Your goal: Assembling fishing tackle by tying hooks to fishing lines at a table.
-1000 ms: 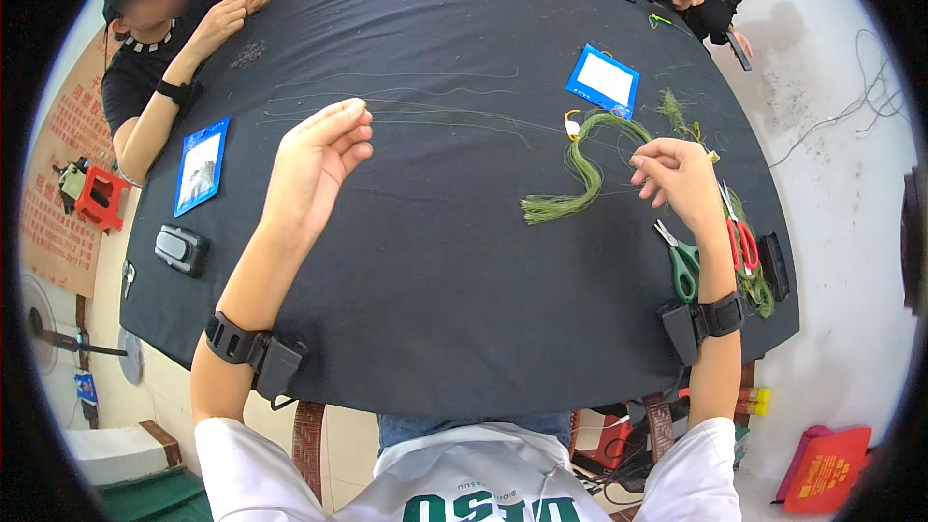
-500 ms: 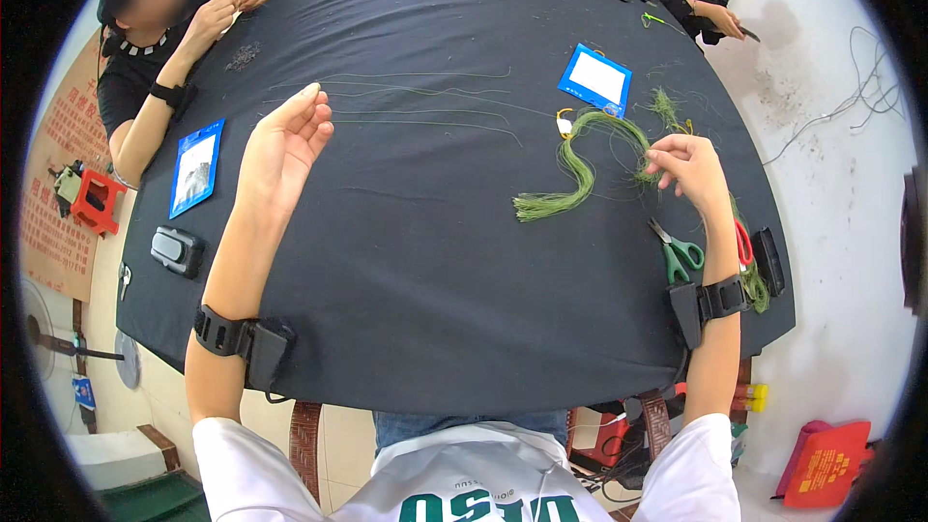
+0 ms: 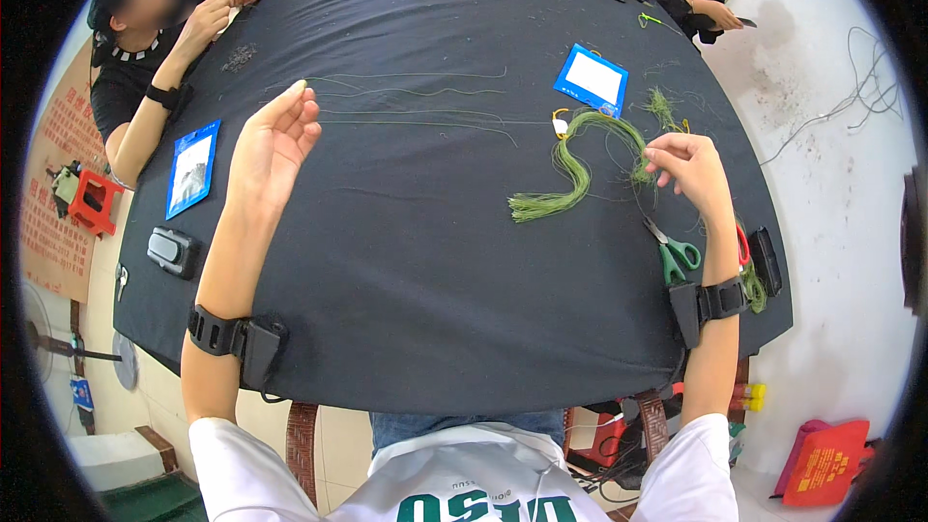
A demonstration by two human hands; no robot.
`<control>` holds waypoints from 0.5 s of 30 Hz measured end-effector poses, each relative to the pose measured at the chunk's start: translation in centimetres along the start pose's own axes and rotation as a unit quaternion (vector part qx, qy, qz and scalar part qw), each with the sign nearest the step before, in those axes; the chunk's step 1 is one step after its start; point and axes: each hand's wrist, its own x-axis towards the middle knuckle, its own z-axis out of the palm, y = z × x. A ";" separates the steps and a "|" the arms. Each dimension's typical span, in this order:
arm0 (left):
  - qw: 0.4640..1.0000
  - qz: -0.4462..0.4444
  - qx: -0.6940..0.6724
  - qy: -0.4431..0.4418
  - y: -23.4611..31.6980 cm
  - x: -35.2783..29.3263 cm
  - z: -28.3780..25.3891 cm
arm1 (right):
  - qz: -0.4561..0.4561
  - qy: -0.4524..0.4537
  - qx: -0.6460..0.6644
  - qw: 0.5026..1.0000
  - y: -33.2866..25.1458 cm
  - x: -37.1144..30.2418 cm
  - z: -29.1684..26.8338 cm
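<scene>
My left hand (image 3: 274, 150) is raised over the left of the table, palm turned inward, thumb and forefinger pinched together. Whatever the pinch holds is too fine to make out. Several thin green threads (image 3: 425, 123) stretch across the black cloth just right of it. My right hand (image 3: 688, 169) is closed at the fingertips on fine green thread at the right end of a curved green thread bundle (image 3: 578, 169). A yellow tie with a white tag (image 3: 560, 126) sits on the bundle. Green-handled scissors (image 3: 674, 256) lie just below my right hand.
Blue-edged packets lie at the left (image 3: 193, 169) and far right (image 3: 592, 77). A grey-black device (image 3: 174, 251) rests near the left edge. Beside my right forearm are a red-handled tool (image 3: 742, 246), a black case (image 3: 767, 261) and loose green threads (image 3: 754, 288). Co-workers sit at the far left and far right.
My left hand has shifted slightly left. My right hand keeps its place at the bundle, fingers still closed. A fine thread between my left hand and the bundle lies differently.
</scene>
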 end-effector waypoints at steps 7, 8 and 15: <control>0.958 -0.145 0.122 -0.213 -1.6 -6.0 6.0 | -0.259 -0.165 0.035 0.951 -7.1 -6.1 5.2; 0.949 -0.172 0.121 -0.237 -2.2 -6.8 6.4 | -0.307 -0.143 0.028 0.941 -7.8 -7.2 6.3; 0.915 -0.250 0.155 -0.277 -4.0 -9.8 7.5 | -0.439 -0.068 -0.025 0.895 -9.5 -9.1 8.5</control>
